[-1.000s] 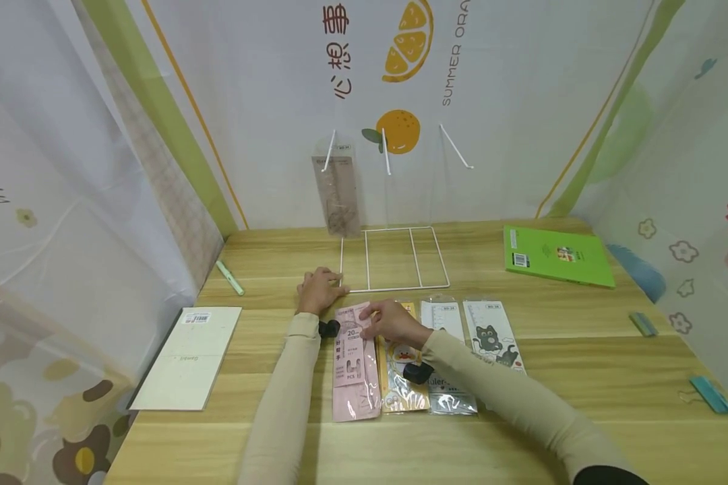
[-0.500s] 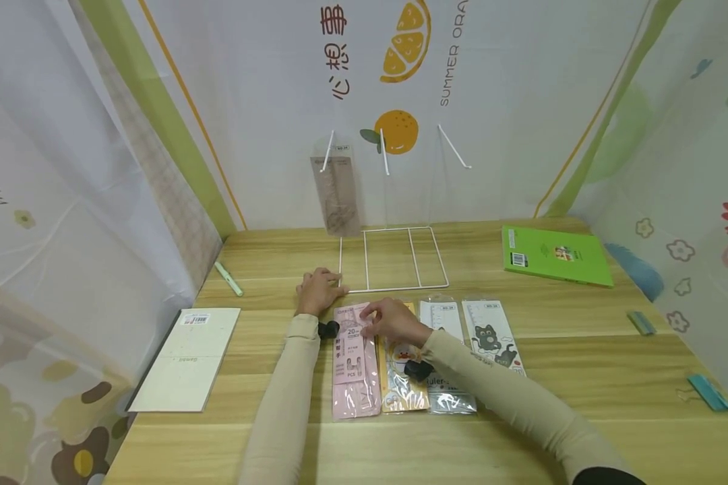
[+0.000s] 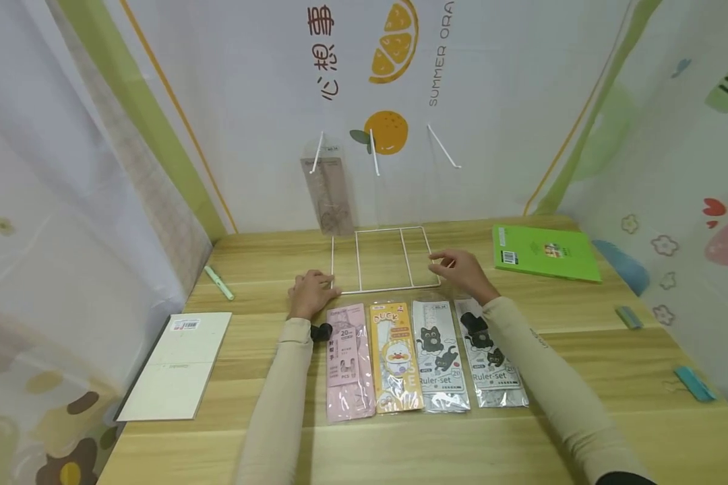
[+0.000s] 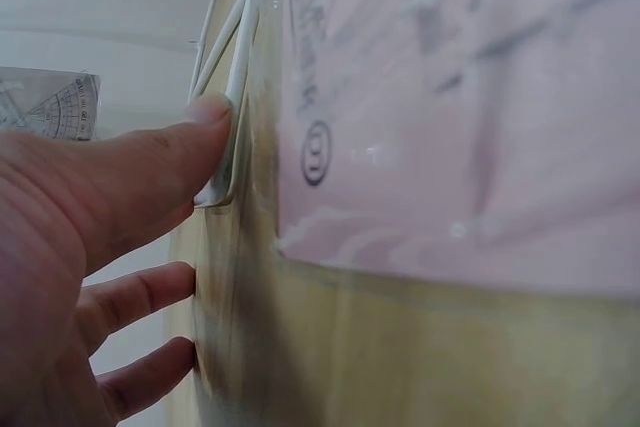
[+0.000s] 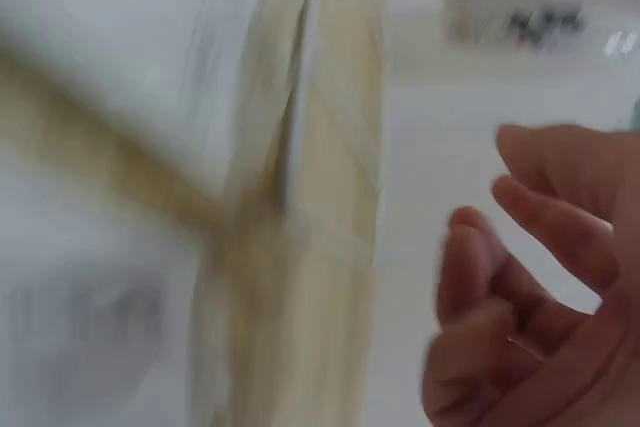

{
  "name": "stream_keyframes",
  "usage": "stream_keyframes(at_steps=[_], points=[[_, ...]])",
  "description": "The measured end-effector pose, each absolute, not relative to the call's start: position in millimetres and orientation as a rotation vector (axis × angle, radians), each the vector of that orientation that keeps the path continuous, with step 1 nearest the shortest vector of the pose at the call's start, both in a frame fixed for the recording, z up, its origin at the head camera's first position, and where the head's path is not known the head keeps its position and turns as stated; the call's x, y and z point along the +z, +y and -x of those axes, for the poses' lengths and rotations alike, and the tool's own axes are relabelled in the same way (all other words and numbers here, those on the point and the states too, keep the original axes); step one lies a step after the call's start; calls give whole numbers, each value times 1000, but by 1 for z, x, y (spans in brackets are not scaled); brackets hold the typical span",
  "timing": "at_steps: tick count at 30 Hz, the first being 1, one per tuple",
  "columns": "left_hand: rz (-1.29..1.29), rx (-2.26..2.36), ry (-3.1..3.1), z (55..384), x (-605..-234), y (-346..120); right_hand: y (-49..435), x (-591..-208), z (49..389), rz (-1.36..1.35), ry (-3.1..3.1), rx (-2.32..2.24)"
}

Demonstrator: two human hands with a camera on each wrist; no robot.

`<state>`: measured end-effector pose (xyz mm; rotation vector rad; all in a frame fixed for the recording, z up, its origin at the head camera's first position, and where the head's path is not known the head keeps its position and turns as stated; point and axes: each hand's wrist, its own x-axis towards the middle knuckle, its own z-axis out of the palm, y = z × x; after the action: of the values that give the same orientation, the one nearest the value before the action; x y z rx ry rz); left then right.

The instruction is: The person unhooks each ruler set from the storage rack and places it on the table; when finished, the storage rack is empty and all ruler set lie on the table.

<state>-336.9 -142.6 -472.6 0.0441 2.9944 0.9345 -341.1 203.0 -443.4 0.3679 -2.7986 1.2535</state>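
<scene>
A white wire display rack (image 3: 385, 291) has its base flat on the table, with three hooks standing up at the back. My left hand (image 3: 311, 294) holds the base's front left corner; in the left wrist view the thumb (image 4: 205, 112) lies on the wire. Beside the base's right side my right hand (image 3: 463, 273) hovers, loosely curled, nothing in it. A grey-brown ruler set (image 3: 329, 195) hangs from the left hook. In a row before the rack lie a pink ruler set (image 3: 350, 394), a yellow duck ruler set (image 3: 397, 357) and two cat ruler sets (image 3: 440, 357).
To the left lie a cream notebook (image 3: 176, 367) and a pale green pen (image 3: 219, 283). A green book (image 3: 546, 253) lies at the back right. A grey-green eraser-like block (image 3: 628, 316) and a teal binder clip (image 3: 694, 384) lie at the right edge.
My right hand has left the pink ruler set and moved up and right to the rack's right side, uncovering the duck set. My left hand stays at the rack's corner.
</scene>
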Motion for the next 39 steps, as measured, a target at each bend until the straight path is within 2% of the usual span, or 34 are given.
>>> stream_keyframes(at_steps=[7,27,33,39], points=[[-53,928,2984,339,-472,-144,231,-462,353,-349,-2995,1222],[-66,999,2941,341,-468,-146,230,-477,359,-316,-3032,1207],[-135,1476,2846,357,-452,-157,229,-478,360,-281,-3063,1205],[-259,1994,2767,382,-416,-157,231,-480,360,-265,-3058,1198]])
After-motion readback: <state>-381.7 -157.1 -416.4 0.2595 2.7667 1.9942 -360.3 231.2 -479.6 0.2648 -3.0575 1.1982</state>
